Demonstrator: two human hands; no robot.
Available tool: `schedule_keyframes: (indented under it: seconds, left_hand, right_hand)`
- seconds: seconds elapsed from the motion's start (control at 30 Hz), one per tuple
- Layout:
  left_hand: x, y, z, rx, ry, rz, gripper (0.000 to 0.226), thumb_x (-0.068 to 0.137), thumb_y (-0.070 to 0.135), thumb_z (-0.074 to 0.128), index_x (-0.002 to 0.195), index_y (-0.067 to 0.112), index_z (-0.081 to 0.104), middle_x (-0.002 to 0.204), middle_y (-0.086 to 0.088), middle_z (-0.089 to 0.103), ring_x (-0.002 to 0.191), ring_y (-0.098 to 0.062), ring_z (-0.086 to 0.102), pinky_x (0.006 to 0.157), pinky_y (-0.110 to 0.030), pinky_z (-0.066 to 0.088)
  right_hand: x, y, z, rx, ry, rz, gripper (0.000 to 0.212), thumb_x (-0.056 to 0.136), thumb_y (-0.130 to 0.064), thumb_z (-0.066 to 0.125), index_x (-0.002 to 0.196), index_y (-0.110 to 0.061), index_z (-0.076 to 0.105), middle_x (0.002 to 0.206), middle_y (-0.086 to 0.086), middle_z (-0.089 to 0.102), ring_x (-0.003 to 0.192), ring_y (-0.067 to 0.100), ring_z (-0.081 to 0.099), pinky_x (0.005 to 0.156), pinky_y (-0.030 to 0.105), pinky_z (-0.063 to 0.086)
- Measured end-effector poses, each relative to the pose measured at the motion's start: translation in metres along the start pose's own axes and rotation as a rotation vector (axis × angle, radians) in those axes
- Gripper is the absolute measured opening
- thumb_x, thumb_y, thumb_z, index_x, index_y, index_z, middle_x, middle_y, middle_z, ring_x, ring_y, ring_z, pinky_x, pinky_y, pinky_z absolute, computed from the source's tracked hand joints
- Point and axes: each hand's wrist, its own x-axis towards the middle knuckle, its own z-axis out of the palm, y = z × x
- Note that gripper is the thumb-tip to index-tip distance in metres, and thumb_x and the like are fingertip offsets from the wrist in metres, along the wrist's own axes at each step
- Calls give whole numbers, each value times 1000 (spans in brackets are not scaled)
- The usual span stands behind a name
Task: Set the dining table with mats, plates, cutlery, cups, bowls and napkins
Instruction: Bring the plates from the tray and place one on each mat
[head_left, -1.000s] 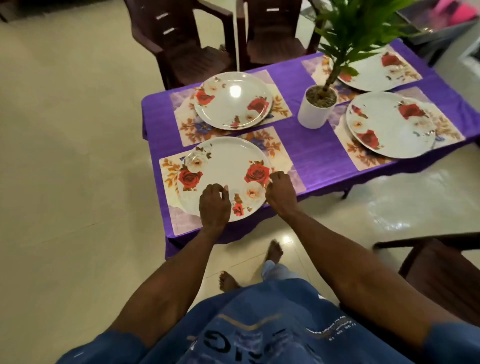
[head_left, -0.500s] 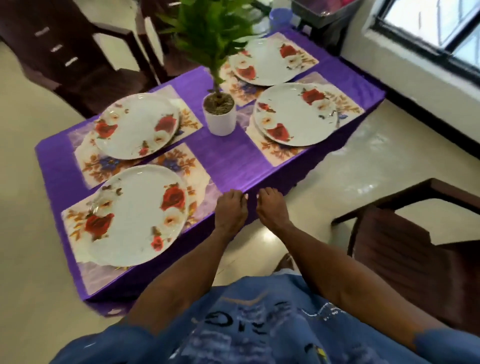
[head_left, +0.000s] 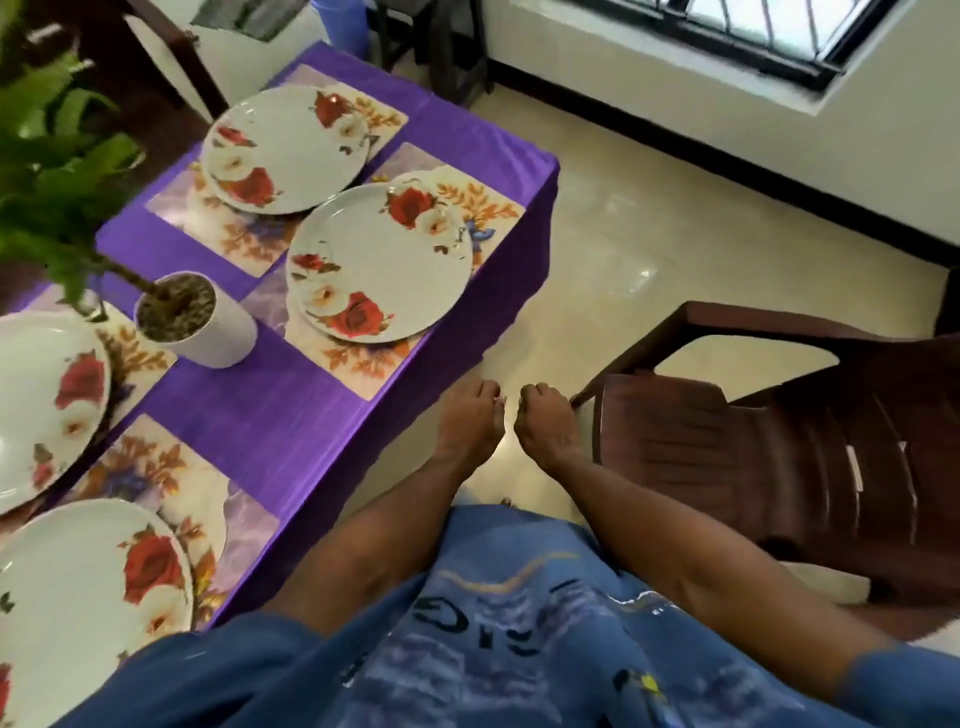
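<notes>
**Purple table: mats and plates down, the rest to come**

Purple cloth covers the table (head_left: 291, 415), which takes up the left half of the frame; its long axis runs from lower left to upper centre, the far short end pointing toward the window wall at the top. Four floral mats lie on it in two pairs, each carrying a white rose-printed plate: the near-right plate (head_left: 379, 262) at centre frame, the far plate (head_left: 285, 148) above it, and two more cut off by the left edge, the left plate (head_left: 47, 405) and the bottom plate (head_left: 88, 603). No cutlery, cups, bowls or napkins show anywhere in view, so I judge the job about a third done, with those four kinds of item left to fetch and lay.

A white plant pot (head_left: 200, 325) stands between the two pairs of mats.

Off the table's right edge, the left hand (head_left: 470, 421) and right hand (head_left: 545, 426) hang side by side over the floor, fingers loosely curled, holding nothing. A brown chair (head_left: 779, 441) stands at right.
</notes>
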Motion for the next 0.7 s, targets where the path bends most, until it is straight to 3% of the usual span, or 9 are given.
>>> schedule_keyframes:
  seconds: [0.3,0.47,0.7]
  left_hand:
    - [157,15,16,-7,-11,235,27,88,13,65,113,1,62,109,-18,63,96,-36,62,82,-44,52]
    - [260,28,12,-94,47,217,32,90,11,63,120,2,60,122,-18,62,113,-33,59,97,-42,49]
    - [344,39,13,-178,59,195,34,88,7,61,122,2,58,128,-18,58,121,-33,53,104,-43,44]
  right_hand:
    - [123,42,-43,43,39,142,30,95,-9,46,123,-4,53,117,17,57,98,34,58,84,40,46]
    - [204,52,-78,30,62,216,35,92,-7,48,127,-3,51,120,17,55,99,34,58,86,40,47]
    - [286,60,-110,-29,79,228,40,88,-3,49,128,-4,53,123,17,58,105,34,56,91,41,43]
